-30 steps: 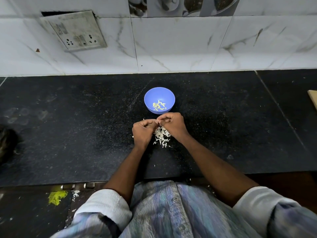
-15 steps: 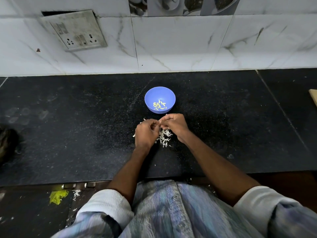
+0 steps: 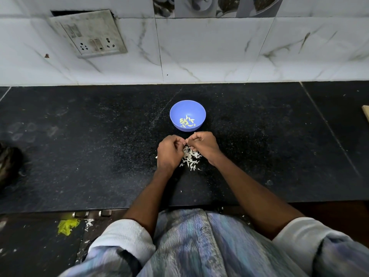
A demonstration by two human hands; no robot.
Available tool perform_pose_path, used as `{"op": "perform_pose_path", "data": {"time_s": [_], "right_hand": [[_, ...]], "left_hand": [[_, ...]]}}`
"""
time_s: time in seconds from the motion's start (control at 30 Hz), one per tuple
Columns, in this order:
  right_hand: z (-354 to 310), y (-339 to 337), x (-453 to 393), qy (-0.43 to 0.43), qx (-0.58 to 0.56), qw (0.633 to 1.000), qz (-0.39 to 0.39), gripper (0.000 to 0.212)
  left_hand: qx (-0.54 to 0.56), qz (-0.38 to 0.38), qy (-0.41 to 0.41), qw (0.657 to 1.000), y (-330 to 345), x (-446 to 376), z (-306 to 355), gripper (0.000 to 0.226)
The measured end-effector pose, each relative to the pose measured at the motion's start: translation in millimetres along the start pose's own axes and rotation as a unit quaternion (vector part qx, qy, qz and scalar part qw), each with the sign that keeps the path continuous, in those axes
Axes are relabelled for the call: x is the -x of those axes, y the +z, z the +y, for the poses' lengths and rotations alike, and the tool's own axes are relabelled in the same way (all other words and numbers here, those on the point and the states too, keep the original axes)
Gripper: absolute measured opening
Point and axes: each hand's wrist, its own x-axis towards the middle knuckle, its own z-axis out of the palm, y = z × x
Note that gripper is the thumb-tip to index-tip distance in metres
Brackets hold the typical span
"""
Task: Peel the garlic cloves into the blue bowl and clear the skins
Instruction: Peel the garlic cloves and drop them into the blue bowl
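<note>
A blue bowl (image 3: 187, 105) stands on the black counter (image 3: 79, 156) with several pale peeled garlic cloves (image 3: 186, 122) inside. Just in front of it my left hand (image 3: 168, 152) and my right hand (image 3: 203, 144) meet with curled fingers, pinching a small garlic clove between their fingertips; the clove itself is almost hidden. Under and between the hands lies a heap of white garlic skins (image 3: 190, 158).
A tiled wall with a switch and socket plate (image 3: 89, 35) rises behind the counter. A dark object (image 3: 8, 162) sits at the left edge, a wooden corner (image 3: 366, 114) at the right edge. Yellow scrap (image 3: 66, 225) and skin bits lie on the floor below the counter's front edge.
Both hands stayed together over the skin heap, shifting slightly while their fingers worked at the clove. The bowl has not moved.
</note>
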Motion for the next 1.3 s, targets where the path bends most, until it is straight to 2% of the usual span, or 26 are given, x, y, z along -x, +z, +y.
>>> {"op": "perform_pose_path", "data": {"time_s": [0.17,0.47,0.57,0.67,0.73,0.83,0.97,1.0,1.07,1.1,1.13,1.17,1.2,1.23,1.27,1.3], "right_hand": [[-5,0,-2,0.073,-0.051,0.996,-0.012,0.008],[-5,-4,-2,0.138,-0.146,0.979,-0.039,0.011],[-7,-1,0,0.134,-0.132,0.982,-0.036,0.008],[-6,7,1,0.087,-0.073,0.994,0.001,0.01],[-7,9,-1,0.065,-0.044,0.997,0.002,0.007],[-9,7,-5,0.073,-0.031,0.996,-0.035,0.007],[-14,-1,-8,0.187,-0.082,0.975,-0.089,0.007],[-14,-2,-7,0.202,-0.103,0.97,-0.093,0.007],[-10,-1,-7,0.165,-0.118,0.976,-0.078,0.006],[-6,0,-7,0.114,-0.094,0.987,-0.06,0.008],[-3,2,-7,0.055,-0.055,0.996,-0.039,0.007],[-1,3,-6,-0.001,-0.02,1.0,-0.021,0.006],[1,5,-6,-0.037,0.005,0.999,-0.009,0.01],[1,7,-8,-0.051,0.015,0.999,0.0,0.013],[-1,8,-8,-0.045,0.014,0.999,0.006,0.013],[-3,6,-9,-0.022,0.002,1.0,0.004,0.01]], "left_hand": [[-0.106,0.009,0.115,0.988,-3,3,3,0.009],[-0.058,0.027,0.117,0.991,-4,3,1,0.009],[-0.024,0.025,0.08,0.996,-3,5,3,0.009],[0.047,0.03,-0.015,0.998,2,2,5,0.016],[0.068,0.032,-0.027,0.997,4,1,5,0.016],[0.052,0.028,0.013,0.998,0,1,1,0.02],[-0.01,0.015,0.132,0.991,-6,0,2,0.027],[-0.012,0.013,0.135,0.991,-5,-1,0,0.027],[0.035,0.005,0.05,0.998,-2,-4,0,0.025],[0.094,-0.01,-0.031,0.995,2,-6,3,0.025],[0.178,-0.029,-0.126,0.976,6,-9,8,0.028],[0.278,-0.049,-0.226,0.932,10,-10,13,0.032],[0.37,-0.066,-0.308,0.874,12,-11,19,0.035],[0.416,-0.069,-0.346,0.838,13,-12,22,0.036],[0.416,-0.063,-0.336,0.843,14,-13,22,0.034],[0.37,-0.047,-0.283,0.884,14,-11,19,0.031]]}}
